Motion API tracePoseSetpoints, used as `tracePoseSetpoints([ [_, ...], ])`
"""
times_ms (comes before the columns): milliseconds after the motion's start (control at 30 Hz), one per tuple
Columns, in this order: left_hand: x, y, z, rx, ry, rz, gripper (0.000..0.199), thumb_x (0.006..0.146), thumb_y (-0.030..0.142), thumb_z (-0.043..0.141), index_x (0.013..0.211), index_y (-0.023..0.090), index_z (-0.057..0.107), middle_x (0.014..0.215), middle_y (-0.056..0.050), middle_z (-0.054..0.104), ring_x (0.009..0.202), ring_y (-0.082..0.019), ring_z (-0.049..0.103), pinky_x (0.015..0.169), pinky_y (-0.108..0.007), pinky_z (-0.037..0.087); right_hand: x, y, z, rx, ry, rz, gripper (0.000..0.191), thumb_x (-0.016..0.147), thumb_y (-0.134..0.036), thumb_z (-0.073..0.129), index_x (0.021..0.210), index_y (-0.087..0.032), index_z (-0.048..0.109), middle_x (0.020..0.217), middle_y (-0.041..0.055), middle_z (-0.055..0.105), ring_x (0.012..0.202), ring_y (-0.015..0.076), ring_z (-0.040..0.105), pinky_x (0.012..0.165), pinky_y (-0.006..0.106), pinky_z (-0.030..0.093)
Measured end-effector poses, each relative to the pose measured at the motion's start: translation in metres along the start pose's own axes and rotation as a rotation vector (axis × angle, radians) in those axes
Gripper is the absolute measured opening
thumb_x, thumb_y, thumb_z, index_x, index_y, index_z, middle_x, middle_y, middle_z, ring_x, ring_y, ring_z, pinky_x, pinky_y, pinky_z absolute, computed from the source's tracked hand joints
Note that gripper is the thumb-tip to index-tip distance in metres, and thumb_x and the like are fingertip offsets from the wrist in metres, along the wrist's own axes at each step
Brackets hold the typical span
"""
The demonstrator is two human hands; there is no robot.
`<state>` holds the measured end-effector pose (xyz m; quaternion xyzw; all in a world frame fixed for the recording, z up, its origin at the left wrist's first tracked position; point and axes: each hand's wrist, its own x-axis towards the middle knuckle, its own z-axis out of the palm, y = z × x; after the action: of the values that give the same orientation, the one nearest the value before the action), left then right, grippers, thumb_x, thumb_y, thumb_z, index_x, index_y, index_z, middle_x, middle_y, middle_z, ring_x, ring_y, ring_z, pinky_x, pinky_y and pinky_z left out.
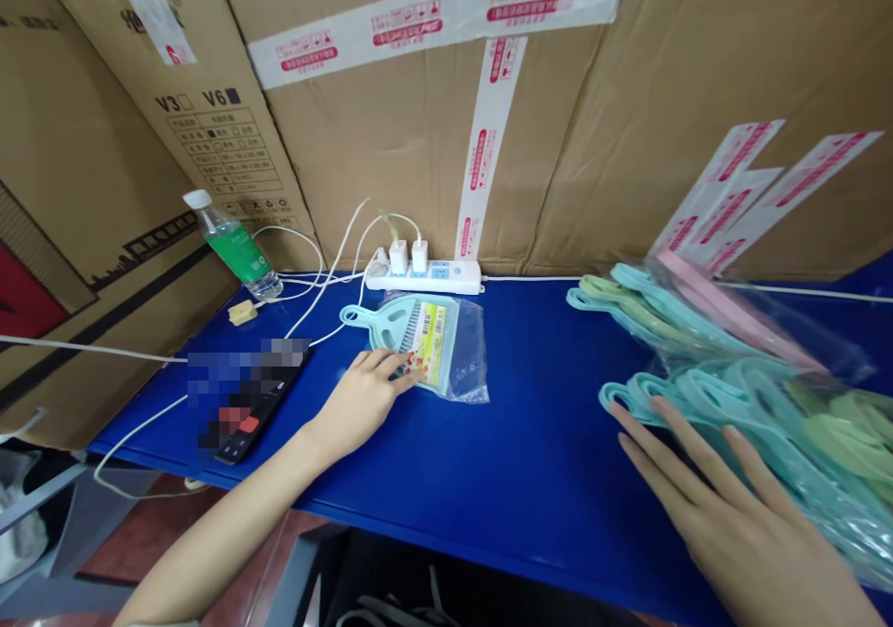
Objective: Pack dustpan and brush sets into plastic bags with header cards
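On the blue table lies a bagged light-blue dustpan and brush set [399, 322] with a yellow-green label. My left hand [366, 390] rests on its lower left part, fingers apart and reaching the label. At the right, my right hand [726, 478] is spread, its fingertips touching the handles of a row of bagged light-blue dustpan sets [718, 399]. Green pieces [851, 432] lie at the right end of that row. Behind it sits another bagged group with light-blue, green and pink [732, 306] pieces.
A white power strip [453, 276] with plugs and cables stands at the back of the table [502, 478]. A bottle [237, 250], a yellowish block [243, 313] and a partly blurred black device [269, 399] are at left. Large cardboard boxes [419, 143] wall the back.
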<state>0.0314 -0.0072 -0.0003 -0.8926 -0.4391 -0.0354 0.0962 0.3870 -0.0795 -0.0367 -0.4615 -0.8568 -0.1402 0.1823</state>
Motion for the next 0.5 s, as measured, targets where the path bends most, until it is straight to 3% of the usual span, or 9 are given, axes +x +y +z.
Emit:
tracePoseSetpoints([
  [133,-0.003,0.008,0.002,0.004,0.011,0.048,0.044,0.09,0.005,0.046,0.126,0.026,0.064,0.119,-0.01,0.068,0.111,-0.027,0.061,0.089,-0.042,0.053,-0.014,0.018,0.009,-0.045,-0.009,0.065,0.089,0.085,-0.007,0.038,0.157,-0.032,-0.007,0.154,0.0022,0.039,0.142,0.0337,0.03,0.114,0.063,0.035],
  [267,-0.001,0.018,0.004,0.003,0.022,0.091,0.041,0.092,0.009,0.047,0.128,0.025,0.061,0.12,-0.01,0.068,0.109,-0.027,0.062,0.089,-0.041,0.053,-0.025,0.032,0.016,-0.044,0.007,0.129,0.092,0.083,-0.01,0.044,0.156,-0.043,-0.001,0.152,-0.0068,0.039,0.139,0.0317,0.037,0.116,0.058,0.035],
  [400,-0.004,0.021,-0.002,-0.034,0.05,0.152,0.041,0.095,0.011,0.044,0.135,0.017,0.053,0.131,-0.014,0.062,0.118,-0.027,0.059,0.094,-0.041,0.052,-0.021,0.031,0.016,-0.016,0.03,0.16,0.092,0.082,-0.012,0.045,0.155,-0.046,0.001,0.15,-0.0085,0.042,0.14,0.0305,0.035,0.115,0.059,0.036],
  [500,-0.018,0.01,-0.013,-0.108,0.078,0.074,0.032,0.099,0.018,0.039,0.126,0.015,0.056,0.127,-0.013,0.064,0.115,-0.024,0.061,0.094,-0.04,0.052,-0.015,0.026,0.015,-0.049,0.027,0.178,0.091,0.082,-0.015,0.045,0.154,-0.048,0.0,0.143,-0.0063,0.054,0.137,0.0327,0.038,0.112,0.062,0.037],
])
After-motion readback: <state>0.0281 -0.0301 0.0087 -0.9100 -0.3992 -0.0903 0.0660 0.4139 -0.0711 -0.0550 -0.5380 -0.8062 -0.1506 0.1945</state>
